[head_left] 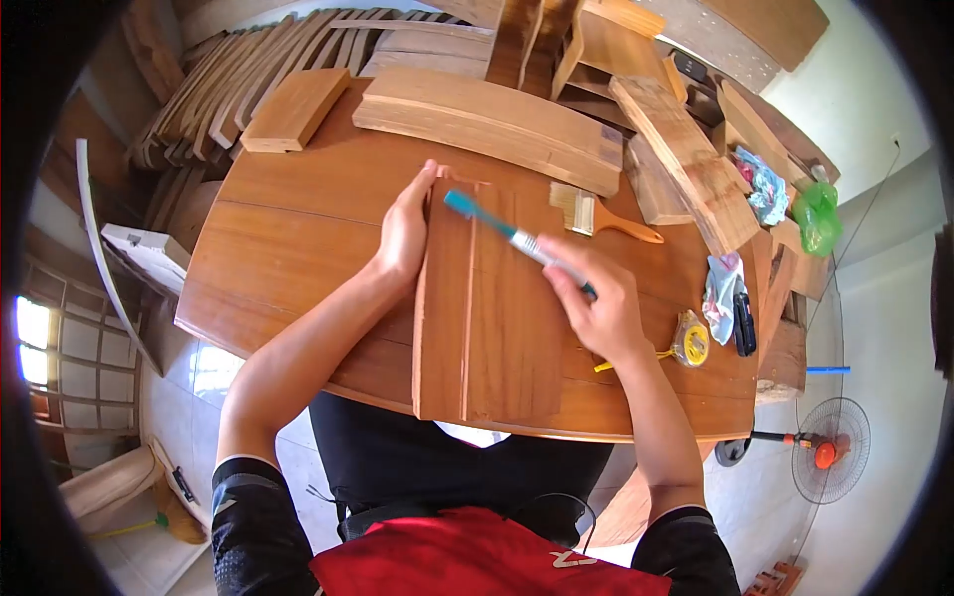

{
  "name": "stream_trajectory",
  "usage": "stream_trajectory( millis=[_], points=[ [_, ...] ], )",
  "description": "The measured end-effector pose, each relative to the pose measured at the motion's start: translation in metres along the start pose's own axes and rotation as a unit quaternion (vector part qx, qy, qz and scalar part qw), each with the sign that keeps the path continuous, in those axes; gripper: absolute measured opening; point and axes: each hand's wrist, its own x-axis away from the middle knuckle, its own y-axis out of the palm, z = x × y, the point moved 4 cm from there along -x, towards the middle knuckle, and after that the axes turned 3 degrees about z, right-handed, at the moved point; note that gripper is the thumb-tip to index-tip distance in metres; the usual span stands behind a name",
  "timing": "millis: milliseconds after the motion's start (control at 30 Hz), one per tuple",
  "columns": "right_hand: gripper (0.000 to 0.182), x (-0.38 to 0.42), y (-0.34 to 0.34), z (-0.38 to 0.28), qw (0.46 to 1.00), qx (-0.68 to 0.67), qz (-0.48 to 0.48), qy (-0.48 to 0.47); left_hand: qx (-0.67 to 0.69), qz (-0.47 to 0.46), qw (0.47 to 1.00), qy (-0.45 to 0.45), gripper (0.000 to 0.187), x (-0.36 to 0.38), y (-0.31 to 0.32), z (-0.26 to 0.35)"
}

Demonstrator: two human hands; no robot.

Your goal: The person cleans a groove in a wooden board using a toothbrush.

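Note:
A reddish-brown wooden panel with a long groove near its left side lies at the table's front edge. My left hand grips its far left edge, thumb up at the corner. In my right hand is a slim teal-and-white toothbrush, held by the handle, its teal head over the groove near the panel's far end. Just beyond the panel's right side lies a flat paintbrush with a wooden handle. A yellow tape measure sits right of my right hand.
Thick wooden boards lie along the back of the brown table. At the right are a black tool, a cloth and a green plastic bag. A fan stands beyond the table's right side.

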Motion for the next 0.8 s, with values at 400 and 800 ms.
stream_trajectory(
  millis=[400, 800],
  points=[
    [0.029, 0.000, -0.001, 0.004, 0.998, 0.019, 0.027, 0.062, -0.052, 0.000, 0.998, 0.023, 0.035, -0.006, -0.003, -0.018],
    [0.028, -0.001, 0.009, -0.007, 0.998, 0.030, 0.005, -0.047, -0.045, 0.026, 0.998, 0.036, 0.042, 0.000, 0.006, -0.016]
  ],
)
